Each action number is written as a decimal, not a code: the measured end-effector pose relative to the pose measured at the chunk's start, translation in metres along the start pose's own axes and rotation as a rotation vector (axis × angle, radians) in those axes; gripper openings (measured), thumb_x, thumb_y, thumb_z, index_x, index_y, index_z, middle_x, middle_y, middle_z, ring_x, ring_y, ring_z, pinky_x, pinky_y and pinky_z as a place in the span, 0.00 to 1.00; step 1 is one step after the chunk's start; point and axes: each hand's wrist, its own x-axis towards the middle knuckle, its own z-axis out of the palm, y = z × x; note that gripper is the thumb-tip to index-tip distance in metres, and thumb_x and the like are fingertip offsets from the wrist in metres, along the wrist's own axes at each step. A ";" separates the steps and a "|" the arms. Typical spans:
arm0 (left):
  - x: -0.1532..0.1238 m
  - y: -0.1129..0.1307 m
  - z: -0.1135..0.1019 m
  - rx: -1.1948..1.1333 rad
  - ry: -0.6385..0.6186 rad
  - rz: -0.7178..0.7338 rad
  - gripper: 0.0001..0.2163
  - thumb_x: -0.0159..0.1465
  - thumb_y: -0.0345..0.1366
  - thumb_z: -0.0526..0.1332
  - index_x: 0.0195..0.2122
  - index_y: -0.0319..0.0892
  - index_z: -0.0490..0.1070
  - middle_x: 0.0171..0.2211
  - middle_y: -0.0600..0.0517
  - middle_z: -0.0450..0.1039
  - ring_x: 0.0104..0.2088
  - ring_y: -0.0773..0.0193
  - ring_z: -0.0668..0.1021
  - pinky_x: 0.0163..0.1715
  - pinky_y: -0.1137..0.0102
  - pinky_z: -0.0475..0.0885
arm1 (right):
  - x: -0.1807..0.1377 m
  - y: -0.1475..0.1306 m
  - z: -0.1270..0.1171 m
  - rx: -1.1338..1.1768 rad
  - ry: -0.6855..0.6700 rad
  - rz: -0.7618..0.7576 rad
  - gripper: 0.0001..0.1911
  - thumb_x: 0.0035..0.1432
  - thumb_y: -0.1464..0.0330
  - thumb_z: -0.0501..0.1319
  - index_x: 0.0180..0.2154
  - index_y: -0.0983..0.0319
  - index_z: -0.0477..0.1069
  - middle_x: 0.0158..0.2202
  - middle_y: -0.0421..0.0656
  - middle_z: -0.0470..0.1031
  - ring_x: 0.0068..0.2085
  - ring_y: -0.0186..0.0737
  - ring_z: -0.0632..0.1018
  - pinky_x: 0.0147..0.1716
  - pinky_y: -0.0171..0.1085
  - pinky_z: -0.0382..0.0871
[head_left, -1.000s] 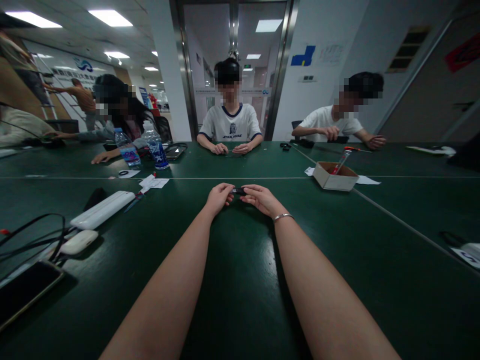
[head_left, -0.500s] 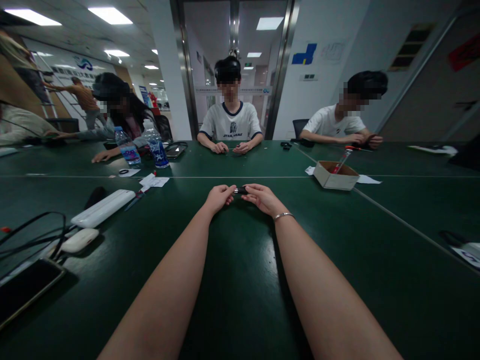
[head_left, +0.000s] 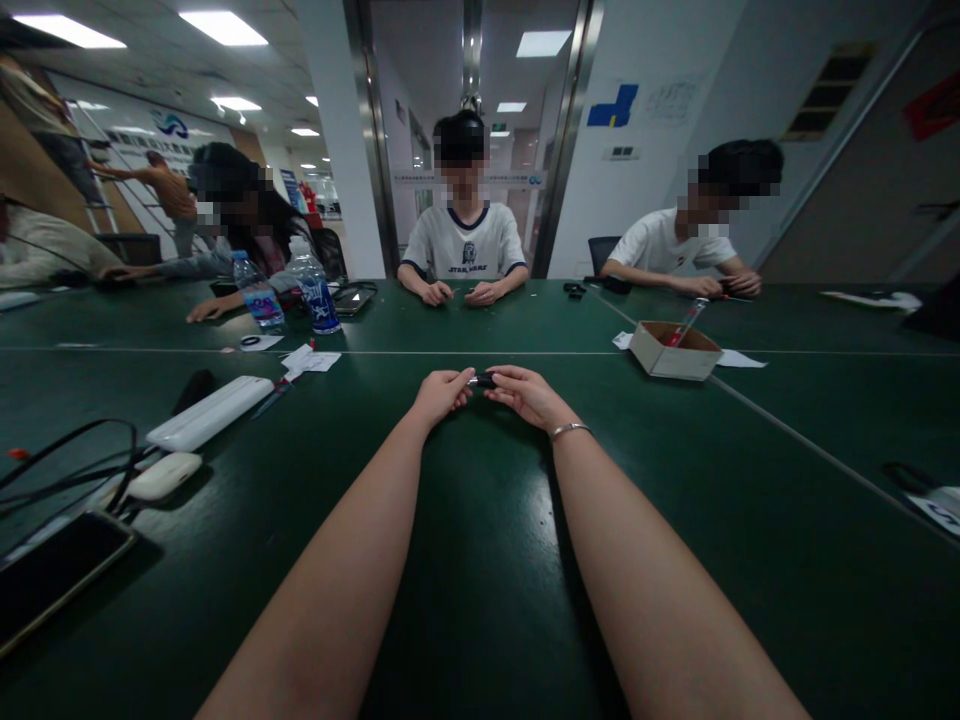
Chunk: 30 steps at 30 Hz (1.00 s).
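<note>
A small black object with a silvery end [head_left: 484, 381] spans the gap between my two hands, just above the green table [head_left: 480, 560]. My left hand [head_left: 444, 391] is closed, its thumb and fingers pinching the silvery end. From the other side my right hand [head_left: 529, 396], below which a metal bracelet circles the wrist, grips the black part. The fingers cover much of the object, so its exact kind cannot be made out.
A white box [head_left: 675, 352] with a red-and-clear tool in it stands to the right. On the left are a white power bank [head_left: 211, 412], a phone [head_left: 64, 570], cables, paper slips and two bottles [head_left: 316, 295]. People sit across the table.
My hands keep nearly the same hold on the black and silvery object. The view has shifted slightly. At the far right, the co-worker's hands have come lower, and an orange-red piece above the box is gone.
</note>
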 end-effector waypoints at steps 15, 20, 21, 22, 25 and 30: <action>0.003 0.004 -0.002 0.068 0.016 -0.080 0.23 0.64 0.47 0.56 0.15 0.40 0.64 0.10 0.56 0.57 0.14 0.71 0.61 0.19 0.73 0.56 | -0.004 -0.003 0.000 -0.002 -0.022 -0.012 0.10 0.53 0.82 0.66 0.37 0.66 0.76 0.36 0.46 0.79 0.32 0.36 0.80 0.35 0.30 0.79; 0.003 0.003 -0.002 0.053 -0.009 -0.078 0.22 0.63 0.48 0.57 0.16 0.39 0.65 0.12 0.55 0.59 0.14 0.72 0.61 0.18 0.74 0.55 | -0.005 -0.004 0.001 0.000 -0.011 -0.013 0.09 0.54 0.82 0.65 0.36 0.66 0.76 0.33 0.45 0.79 0.30 0.35 0.80 0.32 0.28 0.78; 0.002 0.003 -0.001 0.038 -0.012 -0.071 0.22 0.63 0.48 0.57 0.17 0.39 0.66 0.12 0.55 0.60 0.15 0.72 0.61 0.18 0.74 0.56 | -0.004 -0.004 0.001 -0.004 -0.006 -0.011 0.08 0.54 0.82 0.66 0.35 0.66 0.76 0.32 0.45 0.79 0.29 0.35 0.80 0.31 0.28 0.78; 0.002 0.004 -0.001 0.018 -0.015 -0.064 0.22 0.62 0.49 0.58 0.18 0.39 0.67 0.13 0.55 0.61 0.15 0.72 0.62 0.18 0.74 0.56 | -0.003 -0.003 0.001 -0.008 -0.001 -0.009 0.07 0.55 0.81 0.66 0.35 0.66 0.76 0.31 0.44 0.79 0.29 0.34 0.80 0.31 0.28 0.78; 0.000 0.005 -0.001 -0.042 -0.016 -0.021 0.18 0.56 0.49 0.65 0.23 0.38 0.69 0.18 0.54 0.66 0.19 0.72 0.66 0.19 0.76 0.59 | -0.001 -0.001 -0.001 -0.011 0.018 -0.013 0.05 0.56 0.79 0.66 0.35 0.67 0.76 0.29 0.45 0.78 0.28 0.34 0.79 0.30 0.28 0.78; -0.002 0.007 0.000 -0.130 -0.036 -0.024 0.17 0.55 0.45 0.68 0.37 0.38 0.71 0.29 0.50 0.73 0.26 0.69 0.73 0.22 0.77 0.65 | 0.001 0.001 -0.003 -0.004 0.033 -0.022 0.05 0.55 0.79 0.67 0.34 0.67 0.75 0.27 0.44 0.78 0.27 0.35 0.80 0.29 0.28 0.77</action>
